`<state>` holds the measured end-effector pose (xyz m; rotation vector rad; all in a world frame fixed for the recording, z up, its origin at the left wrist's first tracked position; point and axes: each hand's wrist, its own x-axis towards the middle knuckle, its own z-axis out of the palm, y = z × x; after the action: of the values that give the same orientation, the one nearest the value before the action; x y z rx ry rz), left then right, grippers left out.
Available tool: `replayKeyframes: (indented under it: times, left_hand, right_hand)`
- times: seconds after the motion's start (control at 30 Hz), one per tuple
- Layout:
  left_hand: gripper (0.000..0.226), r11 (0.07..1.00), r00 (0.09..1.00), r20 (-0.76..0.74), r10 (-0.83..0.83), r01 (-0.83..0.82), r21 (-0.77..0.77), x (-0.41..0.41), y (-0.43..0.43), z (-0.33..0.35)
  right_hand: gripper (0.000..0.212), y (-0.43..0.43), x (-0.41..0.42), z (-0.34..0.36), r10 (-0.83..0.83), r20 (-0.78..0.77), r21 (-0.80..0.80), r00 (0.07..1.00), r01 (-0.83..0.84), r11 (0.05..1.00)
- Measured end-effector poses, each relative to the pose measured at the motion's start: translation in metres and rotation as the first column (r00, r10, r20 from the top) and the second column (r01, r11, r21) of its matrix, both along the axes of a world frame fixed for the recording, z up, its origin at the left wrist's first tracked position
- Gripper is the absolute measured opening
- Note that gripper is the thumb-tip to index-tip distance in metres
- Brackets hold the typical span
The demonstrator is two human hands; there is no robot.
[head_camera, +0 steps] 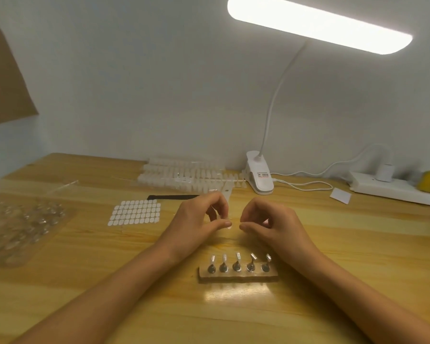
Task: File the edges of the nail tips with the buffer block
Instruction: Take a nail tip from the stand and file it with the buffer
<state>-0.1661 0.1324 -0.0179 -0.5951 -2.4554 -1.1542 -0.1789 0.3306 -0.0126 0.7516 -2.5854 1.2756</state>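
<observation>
Fingers [217, 225] of the left hand [196, 222], just beyond a wooden stand [237, 276] carrying five pegs [236, 265], pinch a small clear nail tip [229, 227]; the right hand [273, 224] curls just beside, its hold unclear. Farther back on the tabletop [345, 244] lie a black strip [173, 196] and nail tip strips [184, 175].

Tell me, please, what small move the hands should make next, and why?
Probably free the right hand and fetch the black strip, seemingly the filing tool, lying beyond the left hand. That hand pinches a clear nail tip, yet no tool touches its edge; whether the right fingers hold anything is unclear.
</observation>
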Motion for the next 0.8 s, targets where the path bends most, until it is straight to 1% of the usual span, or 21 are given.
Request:
replayKeyframes:
  times: [0.07, 0.1, 0.13, 0.2, 0.23, 0.27, 0.3, 0.33, 0.37, 0.4, 0.43, 0.47, 0.5, 0.53, 0.6, 0.63, 0.67, 0.7, 0.73, 0.77, 0.8]
  left_hand:
    - [0.013, 0.998, 0.994, -0.108, -0.025, 0.018, -0.063, 0.002, -0.001, 0.001]
    - [0.011, 0.993, 0.980, -0.194, -0.035, 0.013, -0.118, 0.003, -0.001, 0.003]
    - [0.010, 0.980, 0.951, -0.304, -0.050, -0.012, -0.196, 0.004, -0.002, 0.004]
    - [0.007, 0.931, 0.850, -0.517, -0.099, -0.104, -0.349, 0.003, -0.005, 0.006]
    - [0.006, 0.920, 0.823, -0.557, -0.111, -0.127, -0.371, 0.002, -0.005, 0.005]
    - [0.007, 0.930, 0.839, -0.535, -0.098, -0.114, -0.350, 0.002, -0.004, 0.004]
    - [0.007, 0.960, 0.889, -0.454, -0.059, -0.075, -0.271, 0.003, -0.001, 0.003]
    - [0.008, 0.990, 0.949, -0.315, -0.010, -0.035, -0.135, 0.003, 0.002, 0.003]
    - [0.010, 0.999, 0.991, -0.128, 0.025, -0.019, 0.046, 0.003, 0.005, 0.003]
    - [0.015, 0.964, 0.998, 0.066, 0.015, -0.032, 0.264, 0.003, 0.007, 0.005]
    - [0.023, 0.872, 0.978, 0.206, -0.037, -0.069, 0.484, 0.003, 0.007, 0.007]
    - [0.030, 0.760, 0.959, 0.274, -0.079, -0.120, 0.639, 0.001, 0.004, 0.007]
    - [0.035, 0.689, 0.952, 0.289, -0.097, -0.145, 0.710, -0.002, -0.001, 0.007]
    - [0.036, 0.689, 0.953, 0.284, -0.104, -0.137, 0.712, -0.002, -0.006, 0.008]
    - [0.029, 0.790, 0.948, 0.295, -0.124, -0.086, 0.607, -0.001, -0.010, 0.007]
    - [0.023, 0.829, 0.943, 0.311, -0.120, -0.078, 0.554, -0.001, -0.009, 0.005]
    - [0.016, 0.852, 0.942, 0.319, -0.102, -0.083, 0.517, -0.002, -0.008, 0.003]
    - [0.010, 0.866, 0.947, 0.312, -0.080, -0.089, 0.493, -0.002, -0.007, 0.001]
    - [0.006, 0.876, 0.951, 0.302, -0.061, -0.094, 0.473, -0.003, -0.007, -0.001]
    - [0.004, 0.884, 0.953, 0.299, -0.046, -0.100, 0.457, -0.003, -0.008, -0.002]
    - [0.004, 0.888, 0.952, 0.304, -0.036, -0.109, 0.447, -0.002, -0.008, -0.003]
  right_hand:
    - [0.009, 0.001, 0.001, 0.002, 0.006, 0.034, -0.069, 0.999, -0.004, 0.998]
    - [0.006, 0.002, 0.002, 0.003, 0.008, 0.087, -0.117, 0.996, 0.002, 0.993]
    - [0.004, 0.003, 0.002, 0.005, 0.022, 0.180, -0.182, 0.983, 0.012, 0.983]
    - [0.005, 0.007, 0.003, 0.007, 0.101, 0.403, -0.308, 0.910, 0.031, 0.951]
    - [0.006, 0.008, 0.003, 0.008, 0.132, 0.465, -0.340, 0.876, 0.039, 0.940]
    - [0.007, 0.009, 0.003, 0.008, 0.142, 0.470, -0.354, 0.871, 0.038, 0.935]
    - [0.005, 0.010, 0.002, 0.007, 0.111, 0.401, -0.326, 0.909, 0.029, 0.945]
    - [0.004, 0.011, 0.002, 0.007, 0.044, 0.271, -0.252, 0.962, 0.027, 0.967]
    - [0.006, 0.012, 0.001, 0.007, -0.017, 0.107, -0.143, 0.994, 0.033, 0.989]
    - [0.010, 0.013, 0.001, 0.007, -0.040, -0.029, -0.048, 0.999, 0.039, 0.998]
    - [0.013, 0.014, 0.001, 0.007, -0.035, -0.096, 0.007, 0.995, 0.036, 0.999]
    - [0.014, 0.015, 0.001, 0.006, -0.024, -0.105, 0.025, 0.994, 0.026, 0.999]
    - [0.013, 0.016, -0.001, 0.005, -0.016, -0.088, 0.045, 0.996, 0.020, 0.999]
    - [0.011, 0.016, -0.002, 0.002, -0.016, -0.075, 0.080, 0.997, 0.022, 0.997]
    - [0.004, 0.016, -0.004, -0.002, -0.046, -0.125, 0.208, 0.991, 0.072, 0.975]
    - [0.005, 0.017, -0.007, -0.004, -0.061, -0.169, 0.255, 0.984, 0.104, 0.961]
    - [0.008, 0.019, -0.009, -0.005, -0.082, -0.197, 0.254, 0.977, 0.132, 0.958]
    - [0.011, 0.022, -0.012, -0.003, -0.107, -0.191, 0.209, 0.976, 0.147, 0.967]
    - [0.013, 0.026, -0.015, -0.001, -0.135, -0.156, 0.159, 0.979, 0.159, 0.974]
    - [0.016, 0.031, -0.018, 0.001, -0.154, -0.107, 0.145, 0.982, 0.169, 0.975]
    - [0.022, 0.037, -0.020, 0.002, -0.160, -0.049, 0.175, 0.986, 0.166, 0.970]
